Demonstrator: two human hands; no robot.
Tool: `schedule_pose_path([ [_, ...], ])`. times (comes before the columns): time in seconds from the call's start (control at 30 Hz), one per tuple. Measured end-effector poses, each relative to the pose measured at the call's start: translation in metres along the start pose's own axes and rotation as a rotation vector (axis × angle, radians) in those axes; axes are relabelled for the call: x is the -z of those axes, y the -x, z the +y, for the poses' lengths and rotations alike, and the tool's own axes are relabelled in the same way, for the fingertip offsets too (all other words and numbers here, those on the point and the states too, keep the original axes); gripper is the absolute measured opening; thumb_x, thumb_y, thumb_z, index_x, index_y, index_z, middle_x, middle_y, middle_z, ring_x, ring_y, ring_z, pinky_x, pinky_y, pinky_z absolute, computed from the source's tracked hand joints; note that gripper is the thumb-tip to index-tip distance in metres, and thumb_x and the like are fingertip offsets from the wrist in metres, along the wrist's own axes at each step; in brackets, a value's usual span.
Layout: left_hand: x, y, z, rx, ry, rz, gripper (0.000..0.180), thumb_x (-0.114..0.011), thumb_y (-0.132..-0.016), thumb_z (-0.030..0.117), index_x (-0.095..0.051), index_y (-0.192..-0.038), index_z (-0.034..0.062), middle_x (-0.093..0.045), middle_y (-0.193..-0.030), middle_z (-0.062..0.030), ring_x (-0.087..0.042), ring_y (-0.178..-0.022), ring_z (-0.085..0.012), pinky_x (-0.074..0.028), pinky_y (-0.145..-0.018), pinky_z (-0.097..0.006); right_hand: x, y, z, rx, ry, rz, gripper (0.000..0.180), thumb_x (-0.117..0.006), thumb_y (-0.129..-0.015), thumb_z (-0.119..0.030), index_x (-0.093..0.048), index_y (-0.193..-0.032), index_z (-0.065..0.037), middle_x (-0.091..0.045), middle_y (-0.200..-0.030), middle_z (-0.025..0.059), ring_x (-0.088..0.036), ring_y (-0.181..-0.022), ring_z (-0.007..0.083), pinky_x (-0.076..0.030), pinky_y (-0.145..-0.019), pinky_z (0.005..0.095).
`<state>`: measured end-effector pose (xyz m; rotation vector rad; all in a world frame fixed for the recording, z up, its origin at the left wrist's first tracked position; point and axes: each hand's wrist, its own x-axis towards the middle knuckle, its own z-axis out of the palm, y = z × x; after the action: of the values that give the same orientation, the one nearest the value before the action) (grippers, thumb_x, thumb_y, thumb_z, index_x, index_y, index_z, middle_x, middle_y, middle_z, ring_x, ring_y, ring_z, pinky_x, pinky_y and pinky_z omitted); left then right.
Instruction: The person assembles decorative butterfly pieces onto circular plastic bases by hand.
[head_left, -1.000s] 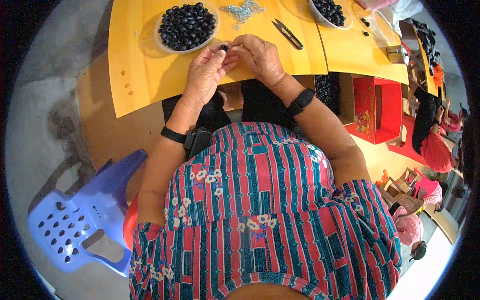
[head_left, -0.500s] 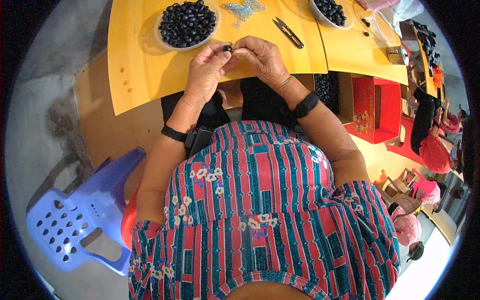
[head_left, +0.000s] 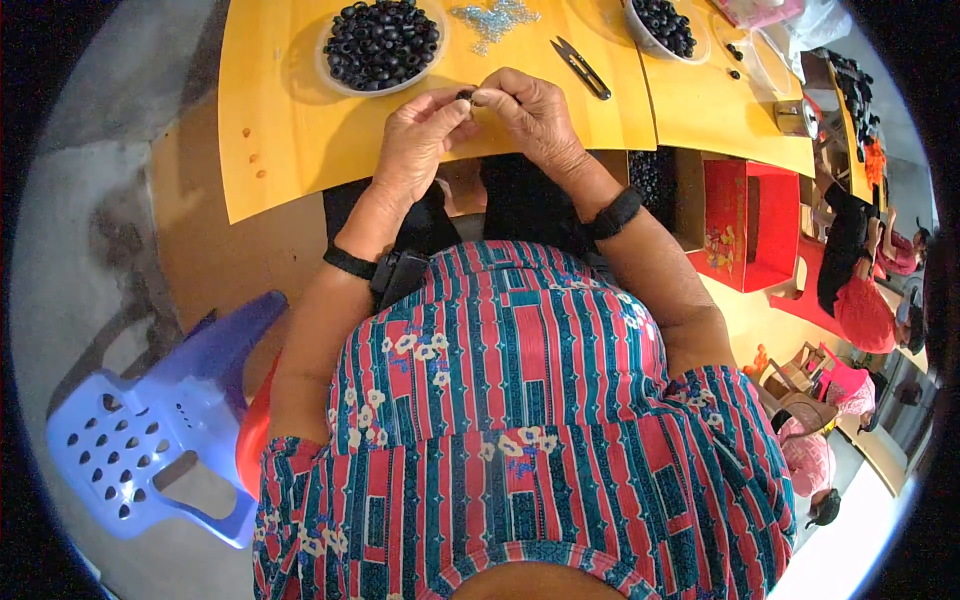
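Over the near edge of the yellow table (head_left: 300,170), both my hands meet at the fingertips. My left hand (head_left: 412,145) pinches a small black ring-like piece (head_left: 464,95) between thumb and fingers. Pressed against that piece is my right hand (head_left: 538,118), its thumb and forefinger closed; whatever they grip is too small to make out. Just beyond my left hand stands a clear plastic bowl (head_left: 350,91) of many black pieces (head_left: 385,45). A scatter of small pale-blue shiny bits (head_left: 492,22) lies behind my hands. Black thread snips (head_left: 582,70) rest on the table right of them.
Farther right are a second bowl (head_left: 640,40) of black pieces, a few loose ones (head_left: 735,74) and a metal tin (head_left: 796,117). A red box (head_left: 725,225) sits below the table edge. A blue plastic chair (head_left: 150,440) stands at left. Other people (head_left: 865,310) sit at far right.
The black piece has turned between my fingertips and shows less. Both hands stay together, with my right fingertips now closer over it.
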<state>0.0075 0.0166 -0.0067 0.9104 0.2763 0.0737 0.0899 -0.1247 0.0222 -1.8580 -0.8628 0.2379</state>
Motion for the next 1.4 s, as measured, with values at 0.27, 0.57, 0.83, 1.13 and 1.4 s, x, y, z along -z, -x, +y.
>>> schedule_pose_path([
  [0.27, 0.003, 0.001, 0.000, 0.029, 0.112, -0.032, 0.022, -0.059, -0.087, 0.018, -0.060, -0.101, 0.0011, -0.061, -0.090, -0.0051, -0.057, -0.081, -0.0137, -0.050, -0.076, -0.031, 0.002, -0.001, -0.008, -0.054, -0.124, -0.026, 0.025, -0.067, -0.077, -0.011, -0.063, -0.101, -0.006, -0.049, -0.058, -0.0040, -0.046, -0.055, 0.0039, -0.040, -0.052, 0.0203],
  [0.57, 0.008, -0.002, 0.003, 0.053, 0.207, -0.124, 0.022, -0.056, -0.089, 0.023, -0.060, -0.097, 0.0029, -0.060, -0.089, -0.0052, -0.057, -0.081, -0.0152, -0.049, -0.077, -0.032, -0.003, -0.006, -0.008, -0.082, -0.343, -0.052, 0.020, -0.063, -0.081, -0.008, -0.063, -0.101, -0.003, -0.061, -0.074, -0.0023, -0.052, -0.070, 0.0030, -0.042, -0.066, 0.0187],
  [0.83, 0.011, -0.002, 0.004, 0.106, 0.191, -0.172, 0.022, -0.054, -0.090, 0.023, -0.060, -0.098, 0.0028, -0.059, -0.085, -0.0059, -0.056, -0.081, -0.0164, -0.048, -0.082, -0.034, -0.002, -0.006, -0.004, -0.087, -0.338, -0.110, 0.017, -0.061, -0.084, -0.010, -0.063, -0.099, -0.002, -0.061, -0.076, -0.0028, -0.051, -0.072, 0.0029, -0.042, -0.067, 0.0197],
  [1.13, 0.012, -0.002, 0.002, 0.043, 0.252, -0.188, 0.021, -0.052, -0.091, 0.022, -0.058, -0.095, 0.0027, -0.056, -0.080, -0.0029, -0.056, -0.079, -0.0148, -0.049, -0.081, -0.036, 0.012, -0.008, 0.005, -0.487, -0.903, -0.042, 0.029, -0.048, -0.089, -0.003, -0.049, -0.117, 0.006, -0.058, -0.098, 0.0086, -0.056, -0.083, 0.0139, -0.047, -0.077, 0.0262],
  [1.4, 0.014, -0.001, 0.002, 0.008, 0.175, -0.202, 0.024, -0.051, -0.092, 0.026, -0.057, -0.098, 0.0034, -0.056, -0.082, -0.0036, -0.056, -0.081, -0.0158, -0.049, -0.082, -0.035, 0.018, -0.001, 0.004, -0.454, -0.817, -0.002, 0.029, -0.044, -0.090, -0.002, -0.046, -0.118, 0.007, -0.058, -0.102, 0.0139, -0.060, -0.089, 0.0188, -0.050, -0.081, 0.0276],
])
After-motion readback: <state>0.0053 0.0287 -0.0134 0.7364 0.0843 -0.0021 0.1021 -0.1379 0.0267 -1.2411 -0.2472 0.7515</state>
